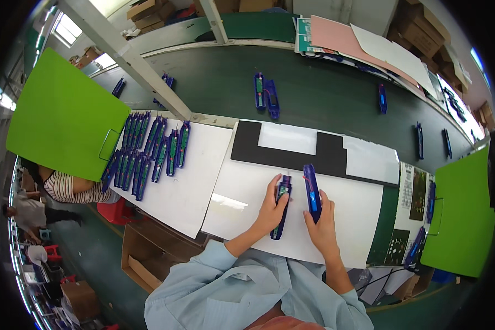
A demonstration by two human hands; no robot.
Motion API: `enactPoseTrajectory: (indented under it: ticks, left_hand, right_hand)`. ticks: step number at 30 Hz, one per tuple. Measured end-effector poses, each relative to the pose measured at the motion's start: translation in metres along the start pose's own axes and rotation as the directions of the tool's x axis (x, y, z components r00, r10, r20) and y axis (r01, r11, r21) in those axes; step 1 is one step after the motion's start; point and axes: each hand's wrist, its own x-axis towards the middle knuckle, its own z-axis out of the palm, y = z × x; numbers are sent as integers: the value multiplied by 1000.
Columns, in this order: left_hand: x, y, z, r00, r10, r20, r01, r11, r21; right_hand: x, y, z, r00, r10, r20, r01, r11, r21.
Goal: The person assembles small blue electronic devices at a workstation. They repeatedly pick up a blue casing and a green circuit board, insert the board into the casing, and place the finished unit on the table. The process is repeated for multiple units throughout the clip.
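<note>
My left hand (pixel 269 212) is closed on a long blue-purple plastic housing with a green circuit board (pixel 283 188), its thumb lying over the board. In my right hand (pixel 323 226) is a second long blue-purple housing (pixel 309 179), with a bright blue part and a bit of red wire inside. Both housings are held lengthwise, side by side and apart, above the white work surface (pixel 242 220). To the left, several similar housings with green boards (pixel 159 159) lie in rows on a white sheet.
A black board with cutouts (pixel 247 146) lies beyond my hands. More housings (pixel 260 91) rest on the dark green conveyor belt (pixel 214 77). Green panels (pixel 66 115) stand at both sides, with more housings (pixel 415 247) by the right one. A person (pixel 74 184) sits at left.
</note>
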Motion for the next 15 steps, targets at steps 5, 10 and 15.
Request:
enactPoseTrajectory:
  ticks: [5,10,15]
  left_hand:
    - [-12,-12,10,946,324,3,-290,841,456]
    - [-7,6,12,927,351,134,-356,707,612]
    - [37,74,9,814,236,530,-562,551,617]
  right_hand:
    - [-33,-30,-9,956,213,201,-169,962,-213]
    - [-18,-35,-22,913,167,373,-12,923,-384]
    - [82,61,-60,986,-140,-91,128,983,-133]
